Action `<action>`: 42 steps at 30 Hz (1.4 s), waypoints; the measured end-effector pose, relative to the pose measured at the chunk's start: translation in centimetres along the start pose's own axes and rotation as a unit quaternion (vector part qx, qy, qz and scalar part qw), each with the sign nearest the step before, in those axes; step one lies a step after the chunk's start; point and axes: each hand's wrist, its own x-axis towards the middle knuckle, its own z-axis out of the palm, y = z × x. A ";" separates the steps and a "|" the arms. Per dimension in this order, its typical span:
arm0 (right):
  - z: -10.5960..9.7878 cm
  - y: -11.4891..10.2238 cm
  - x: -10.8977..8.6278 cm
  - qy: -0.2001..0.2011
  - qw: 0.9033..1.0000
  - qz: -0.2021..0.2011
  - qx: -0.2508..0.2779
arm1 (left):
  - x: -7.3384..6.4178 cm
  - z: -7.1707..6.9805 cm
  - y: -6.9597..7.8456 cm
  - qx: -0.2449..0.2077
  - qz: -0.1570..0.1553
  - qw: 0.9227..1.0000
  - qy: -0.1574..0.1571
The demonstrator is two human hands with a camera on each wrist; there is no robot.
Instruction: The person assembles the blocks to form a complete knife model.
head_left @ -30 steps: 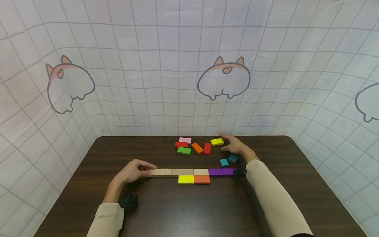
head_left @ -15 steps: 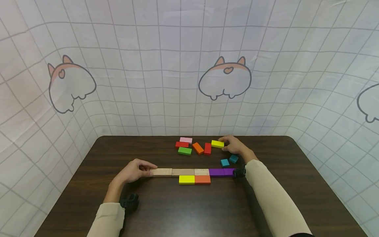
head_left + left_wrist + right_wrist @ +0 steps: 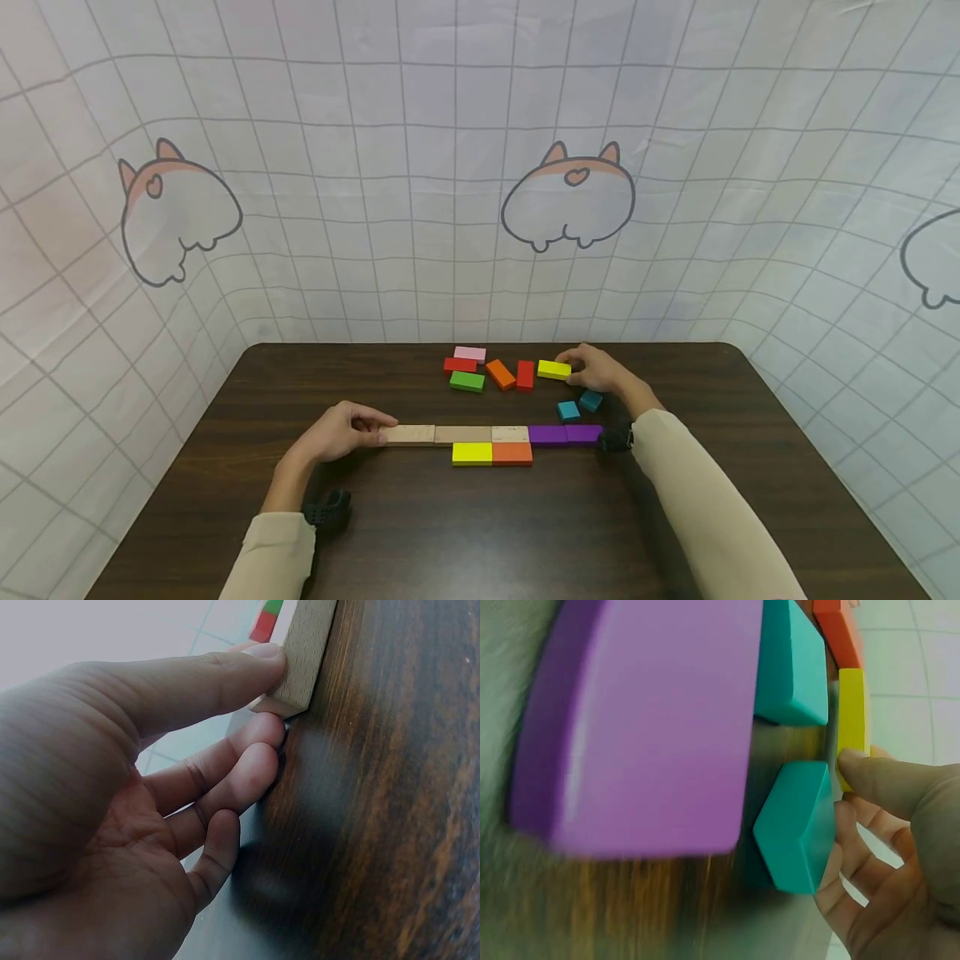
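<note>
In the head view, my left hand (image 3: pixel 337 435) holds the left end of a plain wooden block (image 3: pixel 409 435); the left wrist view has the thumb (image 3: pixel 262 667) against that block's side. This block begins a row: a second plain block (image 3: pixel 462 434), a short pale block (image 3: pixel 510 434) and two purple blocks (image 3: pixel 547 435). Against the row's near side lie a flat yellow block (image 3: pixel 472 454) and an orange block (image 3: pixel 512 454). Farther back, my right hand (image 3: pixel 600 371) pinches another yellow block (image 3: pixel 553 369) by its right end. Its far-side fingers are partly hidden.
Two teal blocks (image 3: pixel 568 411) lie between the right hand and the row, under the forearm's left side. Left of the held yellow block are red (image 3: pixel 525 375), orange (image 3: pixel 500 375), green (image 3: pixel 467 382) and pink blocks (image 3: pixel 470 355). A patterned cloth wall (image 3: pixel 420 275) borders the dark table (image 3: pixel 480 533).
My right hand, apart from the yellow block a second ago, has closed its fingers on it and shifted it slightly nearer and rightward. My left hand stays in place.
</note>
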 end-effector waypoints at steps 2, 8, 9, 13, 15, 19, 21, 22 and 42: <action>-0.1 0.2 -0.3 0.002 1.000 -0.003 -0.002 | 0.0 0.0 0.0 0.000 0.001 1.000 0.000; -0.8 0.7 -1.1 0.021 0.999 -0.025 -0.004 | 0.1 0.1 -0.1 0.000 0.003 1.000 0.000; -0.9 0.7 -1.3 0.026 0.999 -0.030 -0.002 | 0.1 0.1 -0.1 0.000 0.003 1.000 0.000; -1.4 0.6 -2.1 0.036 0.998 -0.040 0.018 | 0.0 0.0 -0.1 -0.004 0.004 1.000 0.000; -1.6 0.4 -2.7 0.034 0.998 -0.046 0.036 | -0.1 0.0 0.0 -0.006 0.005 1.000 -0.001; -1.8 0.1 -4.1 0.028 0.996 -0.061 0.065 | -0.1 -0.1 0.1 -0.002 0.004 1.000 -0.001; -1.9 0.0 -4.8 0.028 0.994 -0.070 0.075 | -0.1 -0.1 0.2 0.001 0.001 1.000 0.001; -1.8 0.0 -5.2 0.029 0.994 -0.073 0.078 | -0.2 -0.1 0.2 0.002 0.000 1.000 0.001; 1.0 -0.8 -11.2 0.013 0.989 -0.124 0.078 | -0.2 -0.2 0.1 -0.001 0.012 1.000 -0.006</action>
